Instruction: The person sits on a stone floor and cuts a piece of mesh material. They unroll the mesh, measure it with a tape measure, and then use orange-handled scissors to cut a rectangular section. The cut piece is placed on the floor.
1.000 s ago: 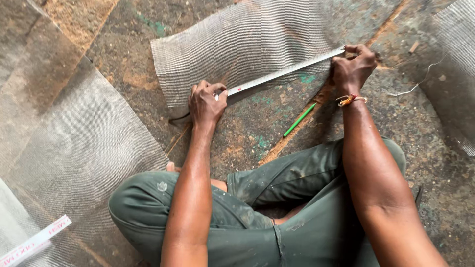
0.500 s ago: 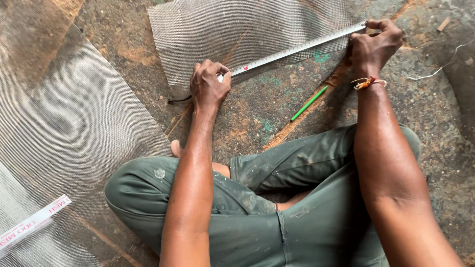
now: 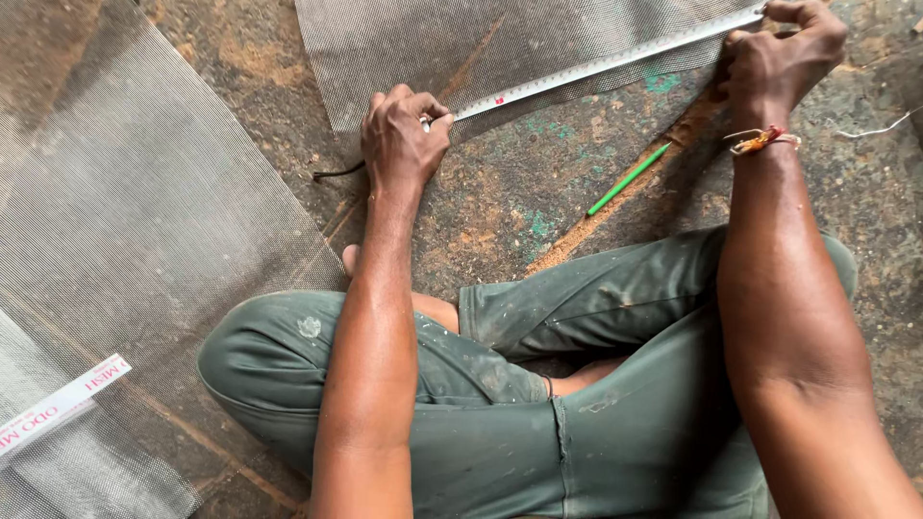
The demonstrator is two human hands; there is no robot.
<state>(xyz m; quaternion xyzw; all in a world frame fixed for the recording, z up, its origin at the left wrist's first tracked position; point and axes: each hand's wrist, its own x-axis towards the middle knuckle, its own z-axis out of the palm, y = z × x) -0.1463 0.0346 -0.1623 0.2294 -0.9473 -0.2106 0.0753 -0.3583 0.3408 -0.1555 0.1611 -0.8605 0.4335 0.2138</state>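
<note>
Two hands on one tape measure [image 3: 596, 69], stretched across grey mesh sheet [image 3: 433, 48]: left hand [image 3: 402, 139] pinches its end, right hand [image 3: 779, 58] closed on the far part. Keep taut, flat. Green pencil [image 3: 630, 179] nearby.

The floor [image 3: 538, 192] is rough and dirty, with brown and green spots. At nine o'clock lies grey mesh [image 3: 125, 221].

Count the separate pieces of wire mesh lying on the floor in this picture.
2: one mesh piece under the tape measure, one large mesh sheet at left; more may lie outside view.
</note>
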